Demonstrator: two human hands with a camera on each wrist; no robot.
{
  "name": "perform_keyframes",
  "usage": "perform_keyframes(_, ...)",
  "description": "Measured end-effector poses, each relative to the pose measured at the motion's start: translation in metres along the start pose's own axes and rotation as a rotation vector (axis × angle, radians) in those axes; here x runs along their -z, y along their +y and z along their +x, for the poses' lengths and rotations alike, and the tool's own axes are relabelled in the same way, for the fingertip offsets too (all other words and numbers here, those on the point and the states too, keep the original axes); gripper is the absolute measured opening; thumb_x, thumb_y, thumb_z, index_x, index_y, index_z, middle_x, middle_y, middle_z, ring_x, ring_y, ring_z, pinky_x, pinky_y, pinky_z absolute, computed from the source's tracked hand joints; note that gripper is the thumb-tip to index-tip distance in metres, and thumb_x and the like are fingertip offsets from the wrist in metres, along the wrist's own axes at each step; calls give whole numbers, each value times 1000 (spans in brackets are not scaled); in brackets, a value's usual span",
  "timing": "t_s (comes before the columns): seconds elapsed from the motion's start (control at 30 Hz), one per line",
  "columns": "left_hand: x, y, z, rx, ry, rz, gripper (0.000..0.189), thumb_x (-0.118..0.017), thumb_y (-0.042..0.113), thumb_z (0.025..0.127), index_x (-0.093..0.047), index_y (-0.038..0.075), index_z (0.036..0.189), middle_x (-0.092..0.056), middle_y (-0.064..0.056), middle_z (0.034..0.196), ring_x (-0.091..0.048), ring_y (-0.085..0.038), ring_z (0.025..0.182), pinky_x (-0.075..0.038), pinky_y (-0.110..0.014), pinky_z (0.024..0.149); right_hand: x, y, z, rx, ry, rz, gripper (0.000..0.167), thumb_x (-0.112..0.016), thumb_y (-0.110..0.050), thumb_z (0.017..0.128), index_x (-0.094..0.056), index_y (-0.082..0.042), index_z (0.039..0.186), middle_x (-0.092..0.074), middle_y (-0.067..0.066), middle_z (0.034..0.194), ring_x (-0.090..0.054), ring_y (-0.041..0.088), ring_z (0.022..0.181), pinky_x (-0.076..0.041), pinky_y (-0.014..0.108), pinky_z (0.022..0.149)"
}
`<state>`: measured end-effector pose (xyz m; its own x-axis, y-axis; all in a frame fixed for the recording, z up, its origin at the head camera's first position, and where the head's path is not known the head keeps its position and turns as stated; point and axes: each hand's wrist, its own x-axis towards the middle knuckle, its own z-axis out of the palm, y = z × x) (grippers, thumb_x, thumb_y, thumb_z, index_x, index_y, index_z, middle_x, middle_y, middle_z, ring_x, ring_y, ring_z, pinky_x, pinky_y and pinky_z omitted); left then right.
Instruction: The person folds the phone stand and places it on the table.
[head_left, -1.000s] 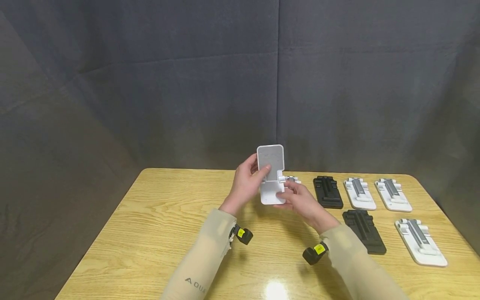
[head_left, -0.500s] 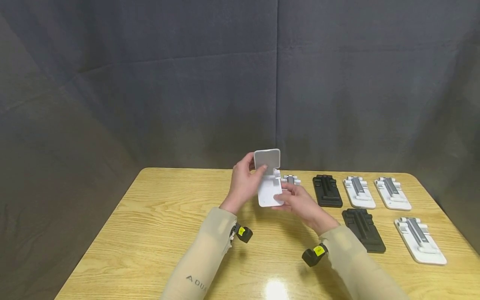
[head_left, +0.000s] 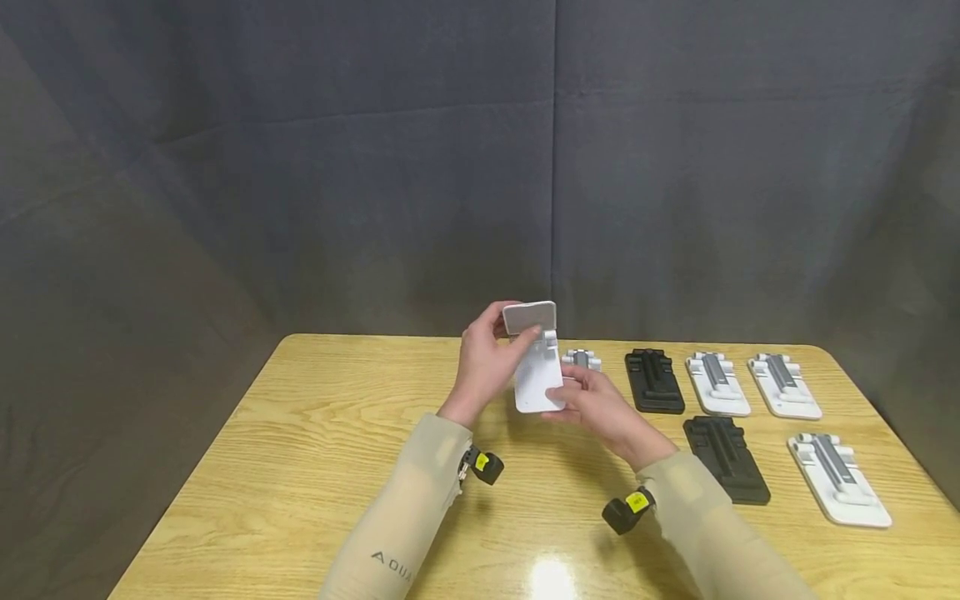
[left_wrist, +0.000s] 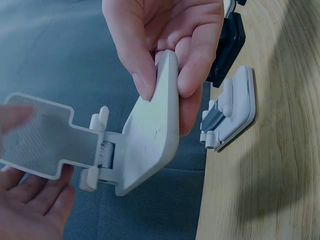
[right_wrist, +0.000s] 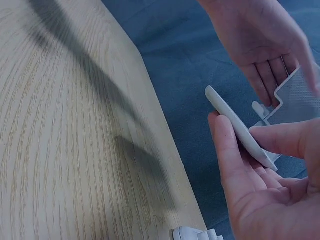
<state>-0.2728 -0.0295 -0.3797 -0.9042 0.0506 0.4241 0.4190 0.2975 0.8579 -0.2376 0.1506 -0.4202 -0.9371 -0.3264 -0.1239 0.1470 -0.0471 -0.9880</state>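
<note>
A white folding phone stand (head_left: pixel 536 385) is held above the table between both hands, partly unfolded. My left hand (head_left: pixel 486 360) grips its upper plate (head_left: pixel 525 316), which has a grey pad, with the thumb across the front and fingers behind. The flat white base (left_wrist: pixel 152 135) is pinched at its edge by the thumb and fingers of my right hand (head_left: pixel 606 412). Between plate and base, the hinged arm (left_wrist: pixel 107 154) shows in the left wrist view. The right wrist view has the base (right_wrist: pixel 240 129) nearly edge-on.
Folded phone stands lie on the wooden table (head_left: pixel 315 467) to the right: black ones (head_left: pixel 654 382) and white ones (head_left: pixel 840 481), several in all. One white stand (head_left: pixel 582 359) lies just behind my right hand. A dark curtain (head_left: pixel 375 208) hangs beyond the back edge.
The grey-padded upper plate has tilted at the hinge and now looks much shorter from the head, uncovering more of the base. Both hands stay nearly in place.
</note>
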Motion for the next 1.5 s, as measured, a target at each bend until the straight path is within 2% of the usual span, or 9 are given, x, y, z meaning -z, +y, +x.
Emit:
perform_keyframes(0.17, 2, 8, -1, 49, 33, -30, 45, -67, 45, 98, -64, 10, 126, -67, -2, 115, -63, -17, 106, -51, -37, 93, 2, 0, 0, -3, 14, 0, 50, -53, 0, 101, -36, 16, 145, -55, 33, 133, -67, 28, 105, -53, 44, 94)
perform_keyframes(0.37, 5, 14, 2, 80, 134, -11, 42, -54, 46, 105, -69, 8, 114, -69, -2, 107, -63, -18, 101, -50, -38, 91, 3, 3, 1, -9, 29, 10, 50, -54, 2, 99, -36, 15, 144, -55, 32, 131, -66, 28, 105, -53, 44, 94)
perform_keyframes(0.5, 6, 14, 3, 167, 166, 12, 46, -52, 48, 105, -69, 6, 112, -70, -4, 103, -63, -21, 99, -49, -40, 89, 3, 5, 1, -14, 26, 3, 51, -56, 1, 99, -37, 13, 145, -55, 31, 133, -66, 29, 106, -53, 44, 94)
perform_keyframes(0.7, 9, 12, 0, 338, 41, 74, 73, -41, 67, 100, -62, 5, 131, -66, -10, 118, -60, -29, 111, -46, -47, 96, 4, 5, 0, -4, 25, -15, 51, -56, -2, 100, -38, 13, 145, -53, 31, 135, -65, 32, 109, -54, 43, 93)
perform_keyframes(0.83, 9, 12, -2, 387, -25, 108, 90, -31, 77, 96, -59, 2, 138, -62, -15, 132, -55, -35, 124, -42, -51, 103, 5, 4, 0, -6, 31, -11, 51, -56, -2, 100, -37, 13, 145, -53, 31, 136, -65, 32, 109, -54, 42, 92)
perform_keyframes(0.93, 9, 12, -2, 403, -50, 124, 94, -26, 79, 95, -60, 2, 137, -62, -16, 133, -55, -36, 125, -41, -52, 104, 6, 1, -1, -5, 41, 4, 52, -56, -2, 100, -37, 13, 146, -52, 32, 135, -66, 31, 107, -54, 43, 93)
perform_keyframes(1.17, 6, 11, -1, 408, -85, 149, 94, -24, 79, 95, -66, 1, 127, -68, -13, 121, -59, -35, 118, -43, -50, 99, 8, -3, 1, 7, 45, 22, 54, -56, -2, 100, -34, 13, 147, -49, 31, 138, -64, 31, 110, -52, 44, 95)
perform_keyframes(1.37, 3, 8, -4, 408, -119, 161, 95, -24, 78, 96, -65, -1, 129, -70, -16, 119, -62, -34, 113, -44, -51, 98, 10, -6, 4, 33, 28, 50, 52, -52, 0, 101, -32, 15, 147, -46, 33, 138, -64, 31, 110, -53, 40, 94)
perform_keyframes(1.5, 1, 6, -7, 405, -137, 179, 94, -24, 77, 96, -67, -1, 124, -71, -14, 108, -63, -31, 104, -46, -49, 93, 10, -9, 5, 29, 24, 71, 53, -51, 1, 101, -30, 15, 148, -45, 34, 139, -64, 31, 109, -51, 42, 96)
